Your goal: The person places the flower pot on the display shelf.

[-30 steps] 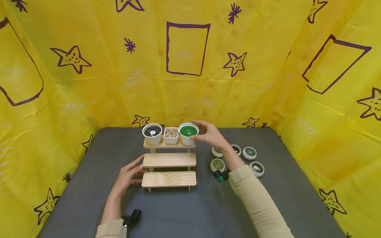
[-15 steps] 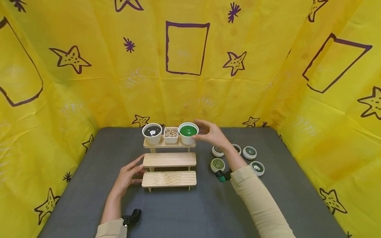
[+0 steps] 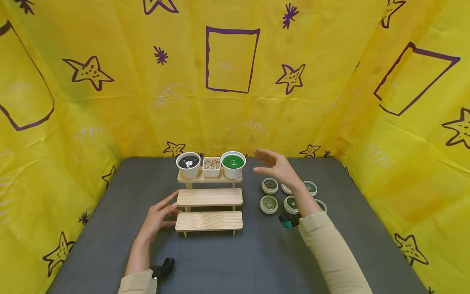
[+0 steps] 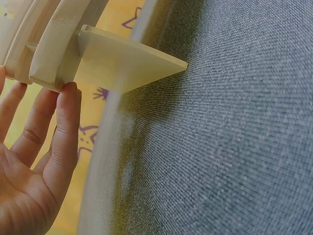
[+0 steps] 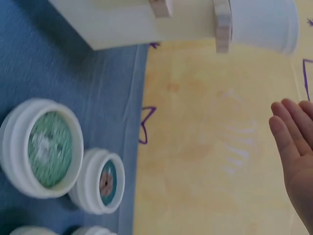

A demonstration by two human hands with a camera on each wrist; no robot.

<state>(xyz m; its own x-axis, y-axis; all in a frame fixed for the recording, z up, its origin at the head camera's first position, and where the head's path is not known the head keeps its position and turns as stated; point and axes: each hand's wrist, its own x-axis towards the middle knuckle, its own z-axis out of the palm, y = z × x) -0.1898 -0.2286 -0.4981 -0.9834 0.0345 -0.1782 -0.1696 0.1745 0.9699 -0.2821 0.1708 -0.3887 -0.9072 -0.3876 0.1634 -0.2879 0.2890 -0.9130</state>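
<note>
A three-tier wooden stand (image 3: 209, 197) carries three white containers on its top shelf. At left is a round cup with dark contents (image 3: 189, 165), in the middle a small square dish of speckled bits (image 3: 211, 166), and at right a round cup with bright green contents (image 3: 233, 166). My left hand (image 3: 158, 220) rests its fingertips against the left ends of the lower shelves; the left wrist view has those fingers (image 4: 62, 132) fairly straight at a shelf's edge. To the right of the green cup, my right hand (image 3: 278, 166) hovers apart from it, fingers extended and nothing held.
Several small round white pots stand on the grey cloth right of the stand, among them one with light green contents (image 3: 269, 204) and one with a brownish centre (image 3: 269, 185). My right forearm partly covers others. Yellow patterned cloth (image 3: 235, 118) hangs behind and at both sides.
My right hand has drawn away from the green cup to the right, leaving the cup on the top shelf. The left hand keeps its place at the stand.
</note>
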